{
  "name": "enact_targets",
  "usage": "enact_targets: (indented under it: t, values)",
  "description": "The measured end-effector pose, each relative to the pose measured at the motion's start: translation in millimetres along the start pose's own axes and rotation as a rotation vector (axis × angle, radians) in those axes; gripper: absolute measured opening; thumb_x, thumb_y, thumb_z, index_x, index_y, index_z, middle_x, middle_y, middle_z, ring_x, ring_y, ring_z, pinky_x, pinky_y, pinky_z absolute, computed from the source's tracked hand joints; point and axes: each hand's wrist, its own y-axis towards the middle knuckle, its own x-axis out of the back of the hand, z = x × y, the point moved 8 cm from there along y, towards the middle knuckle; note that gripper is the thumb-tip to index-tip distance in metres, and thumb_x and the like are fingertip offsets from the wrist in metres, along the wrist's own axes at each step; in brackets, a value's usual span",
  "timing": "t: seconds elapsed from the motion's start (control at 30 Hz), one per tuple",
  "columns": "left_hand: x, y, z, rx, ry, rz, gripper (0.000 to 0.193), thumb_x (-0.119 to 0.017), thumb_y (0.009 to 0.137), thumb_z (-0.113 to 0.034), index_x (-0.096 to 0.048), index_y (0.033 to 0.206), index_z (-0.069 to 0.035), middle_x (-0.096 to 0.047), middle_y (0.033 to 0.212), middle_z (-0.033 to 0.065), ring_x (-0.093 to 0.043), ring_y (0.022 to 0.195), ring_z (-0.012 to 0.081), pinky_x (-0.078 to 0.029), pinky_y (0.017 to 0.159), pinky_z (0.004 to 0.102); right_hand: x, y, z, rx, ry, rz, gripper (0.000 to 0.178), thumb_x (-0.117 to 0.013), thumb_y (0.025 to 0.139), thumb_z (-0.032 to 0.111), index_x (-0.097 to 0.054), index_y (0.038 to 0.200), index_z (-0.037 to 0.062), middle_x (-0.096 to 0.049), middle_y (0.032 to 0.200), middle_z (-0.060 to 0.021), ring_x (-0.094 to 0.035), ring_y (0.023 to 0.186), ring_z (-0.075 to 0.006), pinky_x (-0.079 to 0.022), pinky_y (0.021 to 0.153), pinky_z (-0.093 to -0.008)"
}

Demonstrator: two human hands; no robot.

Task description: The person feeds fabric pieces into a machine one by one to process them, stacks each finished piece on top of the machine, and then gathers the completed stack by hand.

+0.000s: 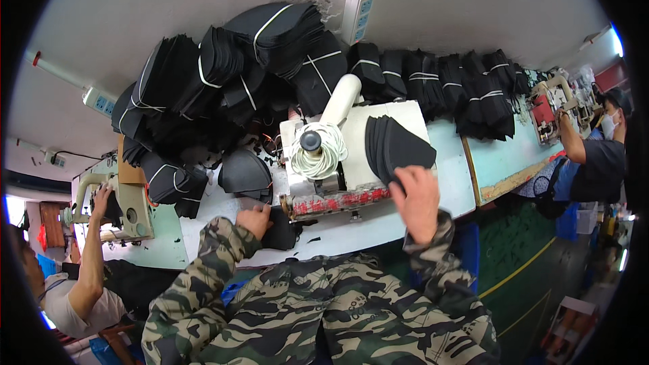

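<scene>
My left hand (253,221) is at the front edge of the table, its fingers bent and closed on the side of a black sheet piece (280,229). The piece lies just left of the machine's red-and-white worn front bar (338,203). My right hand (417,199) reaches over the right end of that bar. Its thumb stands apart from the fingers, whose tips touch the lower end of a fanned stack of black curved pieces (397,149). That stack rests on the machine's cream bed (355,136). A coil of white cord (318,151) hangs around the machine's post.
Tied black bundles (274,37) pile up behind the machine, with more bundles (483,98) at the right. A loose black stack (245,174) lies left of the machine. Co-workers sit at machines on the left (84,290) and right (598,162). A power strip (358,10) hangs above.
</scene>
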Motion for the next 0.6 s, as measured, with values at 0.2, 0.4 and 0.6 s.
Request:
enact_targets:
  t: [0.2,0.4,0.6]
  values:
    - [11.7,-17.3,-2.9,-0.13,-0.185,0.09,0.03,-0.065,0.078,-0.028,-0.059,0.1,-0.008,-0.064,0.089,0.0134,-0.063,0.074,0.0321,-0.05,0.066,0.0427,-70.2,-48.0,59.8,-0.072,0.6,0.411,0.029,-0.07,0.076,0.018,-0.061,0.096,0.0002,-0.061,0.081,-0.013,-0.062,0.074,-0.0257,-0.048,0.065,-0.033]
    - [116.9,-5.2,-73.4,-0.362,-0.95,0.445,0.028,-0.056,0.087,-0.024,-0.059,0.09,0.003,-0.059,0.07,0.0143,-0.053,0.063,0.0169,-0.044,0.064,0.0327,-123.9,-61.0,81.0,-0.066,0.74,0.723,0.023,-0.065,0.081,0.022,-0.062,0.084,-0.0003,-0.061,0.073,-0.0174,-0.062,0.067,-0.0304,-0.047,0.059,-0.0365]
    - [80.4,26.8,-44.8,-0.091,-1.22,0.341,0.031,-0.055,0.089,-0.025,-0.063,0.087,0.005,-0.059,0.065,0.0033,-0.05,0.061,0.0094,-0.043,0.059,0.029,-100.6,-21.2,77.9,-0.041,0.507,0.454,0.016,-0.062,0.08,0.022,-0.063,0.078,0.0057,-0.063,0.07,-0.0139,-0.061,0.066,-0.0346,-0.047,0.059,-0.0422]
